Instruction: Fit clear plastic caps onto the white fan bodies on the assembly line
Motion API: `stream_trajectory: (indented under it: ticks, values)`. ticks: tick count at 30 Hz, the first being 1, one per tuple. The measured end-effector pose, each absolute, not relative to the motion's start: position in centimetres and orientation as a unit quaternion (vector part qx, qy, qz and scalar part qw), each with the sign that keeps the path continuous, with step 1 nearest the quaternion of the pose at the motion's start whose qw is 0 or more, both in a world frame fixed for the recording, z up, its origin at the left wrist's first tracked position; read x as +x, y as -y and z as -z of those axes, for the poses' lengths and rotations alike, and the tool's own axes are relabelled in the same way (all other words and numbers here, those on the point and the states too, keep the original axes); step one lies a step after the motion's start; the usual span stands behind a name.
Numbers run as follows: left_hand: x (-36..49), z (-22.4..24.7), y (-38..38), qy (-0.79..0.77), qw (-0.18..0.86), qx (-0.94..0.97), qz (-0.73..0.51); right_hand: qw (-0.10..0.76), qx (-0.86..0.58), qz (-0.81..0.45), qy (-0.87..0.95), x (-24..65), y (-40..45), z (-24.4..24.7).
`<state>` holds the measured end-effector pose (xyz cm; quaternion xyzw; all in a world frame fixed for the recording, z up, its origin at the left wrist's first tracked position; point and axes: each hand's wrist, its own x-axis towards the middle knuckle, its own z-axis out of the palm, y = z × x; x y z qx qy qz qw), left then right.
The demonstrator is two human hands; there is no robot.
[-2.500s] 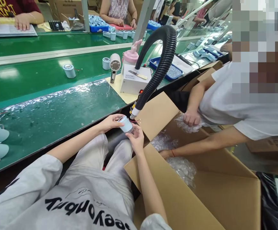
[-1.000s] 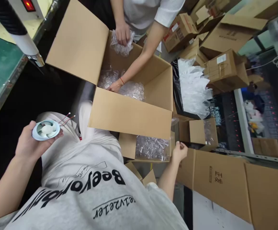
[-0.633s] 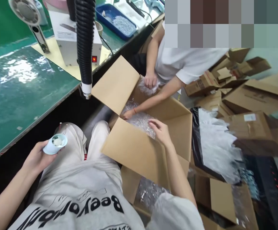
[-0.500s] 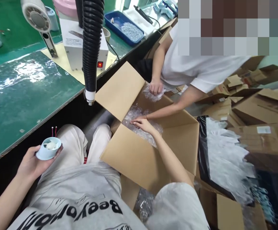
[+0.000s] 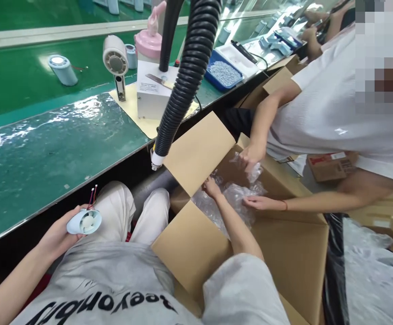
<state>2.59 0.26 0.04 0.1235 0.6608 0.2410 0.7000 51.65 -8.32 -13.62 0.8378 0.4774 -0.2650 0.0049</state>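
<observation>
My left hand [image 5: 66, 230] is wrapped round a light blue fan part [image 5: 87, 222] with a white propeller and thin wires standing up from it, held over my lap. Inside the open cardboard box [image 5: 291, 253], my right hand [image 5: 212, 187] is at the clear plastic pieces [image 5: 232, 198], beside the upper flap. Its fingers are bent together, and what they grip, if anything, is too small to make out. Another person's two hands are also in the box, one raised with some of the clear plastic.
A black ribbed hose [image 5: 186, 76] hangs over the edge of the green bench [image 5: 64, 153]. On the bench are a handheld fan [image 5: 115, 58], a white machine [image 5: 152, 106] and a blue tray [image 5: 225, 74]. A bag of clear plastic [image 5: 375, 271] lies right of the box.
The view has shifted left, so the box appears further right. My right hand's fingers have closed in the plastic. My left hand has tilted the fan part. The other person's hands have moved apart from mine.
</observation>
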Motion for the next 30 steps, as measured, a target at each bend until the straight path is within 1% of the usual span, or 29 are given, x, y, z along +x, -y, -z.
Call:
stream_trajectory:
  ticks: [2, 6, 9, 11, 12, 13, 15, 18, 20, 22, 25, 27, 30]
  values:
    - [2.7, -0.2, -0.5, -0.643, 0.714, 0.143, -0.236, -0.102, 0.844, 0.256, -0.460, 52.3, 10.4, 11.8]
    - [3.7, 0.6, -1.0, -0.564, 0.771, 0.240, -0.171, -0.312, 0.825, 0.231, -0.410, 50.9, 15.3, 7.1]
    - [5.3, 1.7, -1.0, -0.504, 0.799, 0.308, -0.115, -0.420, 0.774, 0.246, -0.405, 46.1, 17.5, 3.9]
    - [6.3, 2.3, -1.0, -0.473, 0.807, 0.343, -0.090, -0.459, 0.715, 0.266, -0.456, 41.2, 17.7, 2.2]
    - [6.6, 2.5, -0.9, -0.457, 0.808, 0.363, -0.082, -0.455, 0.682, 0.265, -0.507, 38.5, 17.5, 1.6]
    - [6.9, 2.5, -0.9, -0.440, 0.808, 0.384, -0.077, -0.433, 0.655, 0.249, -0.567, 35.8, 17.1, 1.0]
    - [6.9, 2.3, -0.8, -0.406, 0.802, 0.433, -0.067, -0.361, 0.629, 0.179, -0.665, 30.9, 15.9, 0.2]
    - [5.9, 0.9, -0.6, -0.365, 0.780, 0.504, -0.068, -0.273, 0.638, 0.097, -0.714, 26.2, 13.7, -0.3]
    - [5.0, -0.3, -0.4, -0.343, 0.748, 0.560, -0.097, -0.249, 0.633, 0.108, -0.725, 24.8, 12.4, -0.4]
    - [4.0, -1.0, -0.2, -0.314, 0.679, 0.646, -0.149, -0.254, 0.604, 0.178, -0.734, 24.3, 11.5, -0.5]
    - [2.9, -0.9, -0.1, -0.278, 0.562, 0.751, -0.206, -0.317, 0.567, 0.311, -0.694, 23.8, 11.0, -1.0]
    - [2.4, -0.1, -0.2, -0.267, 0.536, 0.773, -0.211, -0.372, 0.576, 0.348, -0.640, 23.3, 11.0, -1.2]
    - [2.0, 1.2, -0.3, -0.233, 0.535, 0.787, -0.202, -0.438, 0.601, 0.365, -0.560, 22.7, 11.1, -1.2]
